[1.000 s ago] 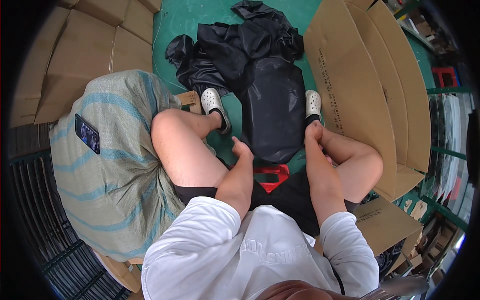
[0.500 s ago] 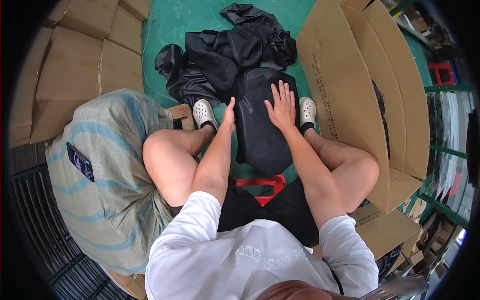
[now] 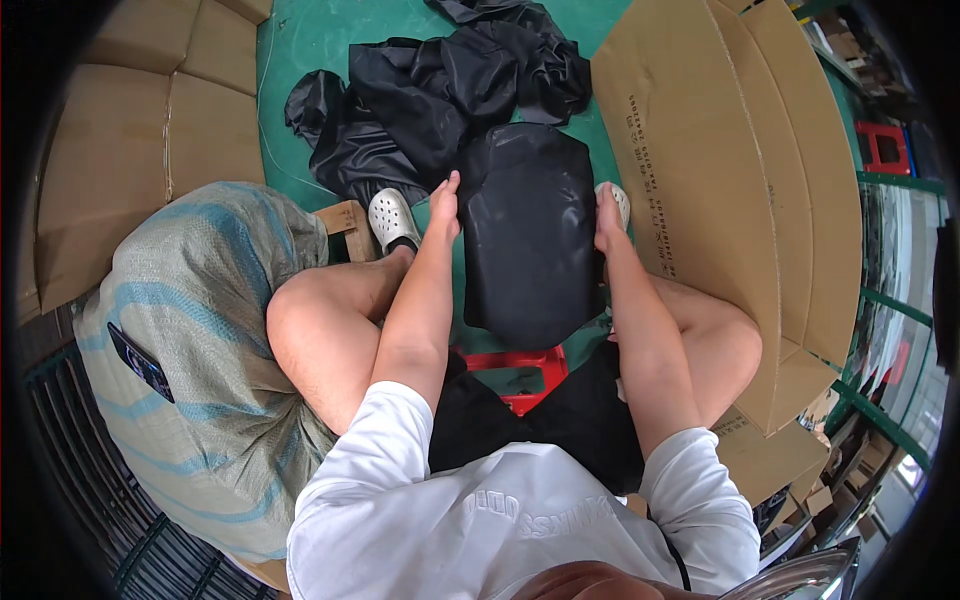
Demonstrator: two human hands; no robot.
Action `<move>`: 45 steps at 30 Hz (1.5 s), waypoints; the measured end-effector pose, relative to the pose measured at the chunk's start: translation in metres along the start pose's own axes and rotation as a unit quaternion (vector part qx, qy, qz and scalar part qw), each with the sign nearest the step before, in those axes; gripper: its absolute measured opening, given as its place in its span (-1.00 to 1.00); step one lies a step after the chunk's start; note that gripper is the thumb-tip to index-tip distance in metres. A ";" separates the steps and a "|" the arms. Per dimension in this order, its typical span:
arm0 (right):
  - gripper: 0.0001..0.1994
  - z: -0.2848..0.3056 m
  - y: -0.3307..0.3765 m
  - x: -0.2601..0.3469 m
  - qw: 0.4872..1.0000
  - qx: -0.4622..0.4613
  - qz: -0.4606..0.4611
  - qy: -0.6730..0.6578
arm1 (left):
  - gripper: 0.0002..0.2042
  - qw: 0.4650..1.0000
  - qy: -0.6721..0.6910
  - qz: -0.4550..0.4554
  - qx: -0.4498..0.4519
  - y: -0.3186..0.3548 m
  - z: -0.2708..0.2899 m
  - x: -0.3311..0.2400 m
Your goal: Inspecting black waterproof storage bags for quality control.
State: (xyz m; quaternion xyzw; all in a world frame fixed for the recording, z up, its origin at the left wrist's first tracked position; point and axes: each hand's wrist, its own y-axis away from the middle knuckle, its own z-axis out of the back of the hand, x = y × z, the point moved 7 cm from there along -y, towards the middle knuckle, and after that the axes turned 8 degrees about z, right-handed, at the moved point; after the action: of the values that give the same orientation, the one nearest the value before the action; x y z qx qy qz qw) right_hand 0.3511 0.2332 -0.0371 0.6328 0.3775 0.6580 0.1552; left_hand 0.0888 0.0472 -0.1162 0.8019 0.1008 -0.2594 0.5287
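**Folded black piece held between both hands**

Green floor all around, with flattened cardboard (image 3: 730, 170) leaning on the right and more boxes (image 3: 150, 130) stacked at the upper left. Person sits on a red stool (image 3: 520, 372), knees spread, white clogs on; the left clog (image 3: 392, 218) is easy to see, the right one mostly hidden.

Between the legs sits a folded black garment (image 3: 530, 235), smooth and roughly rectangular, lying over the floor in front of the stool. Left hand (image 3: 444, 205) is pressed flat against its left edge, fingers straight and together, pointing away. Right hand (image 3: 606, 215) does the same on the right edge, so the piece is squeezed between the two palms. Neither hand is curled around it, just flat contact along the sides.

Just beyond it is a loose heap of black fabric (image 3: 440, 90), crumpled, touching the folded piece's far end. On the left, a big striped woven sack (image 3: 200, 350) sits beside the left thigh, with a dark phone (image 3: 142, 362) lying on top.
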 end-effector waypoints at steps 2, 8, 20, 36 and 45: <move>-0.17 0.005 0.006 -0.003 0.999 0.017 0.000 0.033 | -0.37 1.000 -0.014 -0.003 0.001 -0.009 0.005 0.003; -0.29 0.017 -0.029 -0.026 0.992 0.056 0.012 -0.115 | -0.40 0.998 -0.046 -0.025 -0.026 -0.026 0.010 -0.002; -0.76 0.039 -0.030 -0.012 0.974 -0.135 0.181 0.029 | -0.65 0.999 -0.016 -0.045 -0.008 0.020 -0.013 -0.022; -0.58 -0.093 0.107 0.025 0.621 -0.067 0.554 0.551 | -0.84 0.866 -0.339 -0.204 -0.307 -0.019 0.028 -0.045; -0.58 -0.106 0.107 0.024 0.611 -0.052 0.534 0.582 | -0.81 0.766 -0.526 -0.284 -0.237 -0.005 -0.045 -0.105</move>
State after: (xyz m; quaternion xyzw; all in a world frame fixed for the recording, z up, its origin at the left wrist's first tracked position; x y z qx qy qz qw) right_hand 0.2763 0.1469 0.0635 0.1970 -0.0506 0.8729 -0.4434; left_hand 0.0117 0.1022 -0.0518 0.3241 0.0884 -0.7466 0.5742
